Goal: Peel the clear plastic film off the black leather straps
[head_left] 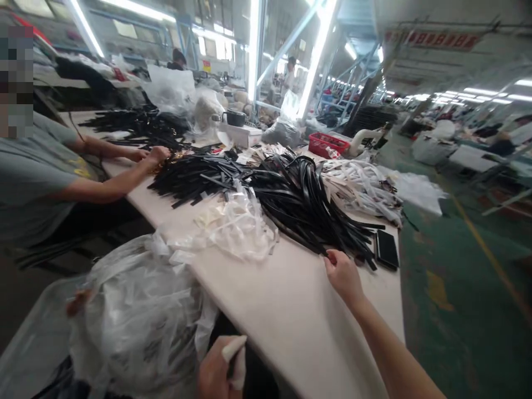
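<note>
My right hand point(343, 274) reaches over the white table point(291, 310) and pinches the near end of a black strap in the big pile of black straps point(307, 205). My left hand point(216, 370) is low at the table's near edge, closed on a small white wad point(233, 349). A heap of clear plastic wrappers point(236, 224) lies just left of the strap pile. A black phone point(386, 249) lies flat to the right of my right hand.
A co-worker in a grey shirt point(37, 177) sits at the left, both hands on another pile of black straps point(191, 177). A large clear plastic bag point(137, 316) fills the near left. White strips point(361, 185), a red basket point(328, 144) and a green floor point(465, 266) lie to the right.
</note>
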A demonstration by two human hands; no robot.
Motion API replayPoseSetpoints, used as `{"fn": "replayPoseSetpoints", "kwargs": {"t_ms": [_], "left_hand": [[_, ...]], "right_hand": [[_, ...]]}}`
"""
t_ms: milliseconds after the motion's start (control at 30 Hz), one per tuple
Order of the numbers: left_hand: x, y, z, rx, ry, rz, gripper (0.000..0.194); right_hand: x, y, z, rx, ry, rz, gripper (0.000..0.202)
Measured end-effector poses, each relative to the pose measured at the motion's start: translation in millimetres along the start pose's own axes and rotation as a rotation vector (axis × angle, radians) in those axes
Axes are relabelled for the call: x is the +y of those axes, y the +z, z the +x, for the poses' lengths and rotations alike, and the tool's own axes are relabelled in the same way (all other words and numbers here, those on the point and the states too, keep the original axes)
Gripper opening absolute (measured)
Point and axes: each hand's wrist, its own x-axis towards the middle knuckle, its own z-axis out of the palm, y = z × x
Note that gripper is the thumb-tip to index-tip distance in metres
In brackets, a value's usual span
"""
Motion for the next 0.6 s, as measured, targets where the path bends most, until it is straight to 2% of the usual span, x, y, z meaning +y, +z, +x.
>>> {"fn": "replayPoseSetpoints", "kwargs": {"t_ms": [100,167,233,333,400,533,600], "left_hand": [[30.5,59.7,53.3,-0.099,0.013,0.056,0.035],[38.2,85.8,78.1,-0.147,-0.081,0.154,0.034],[40.5,102.1,94.3,-0.152,-0.205,0.255,0.032],[41.0,113.3,108.9,-0.116,-0.363,0.375,0.029],[41.1,115.2,118.5,-0.087,-0.437,0.43,0.027],[36.1,114.9,145.9,-0.078,-0.446,0.496,0.031],[30.4,115.5,160.1,-0.11,-0.42,0.527,0.033]], "right_hand": [[23.3,7.1,9.8,-0.057,-0.025,-0.043,0.019],[32.8,11.7,12.1,-0.095,-0.058,-0.038,0.014],[41.5,13.1,12.3,-0.107,-0.09,-0.061,0.015],[56.6,10.4,12.3,-0.116,-0.125,-0.151,0.026],[67.8,8.4,12.8,-0.169,-0.146,-0.164,0.024],[82.9,6.6,12.2,-0.303,-0.146,-0.049,0.016],[82.7,4.3,9.0,-0.352,-0.124,0.047,0.021]]}}
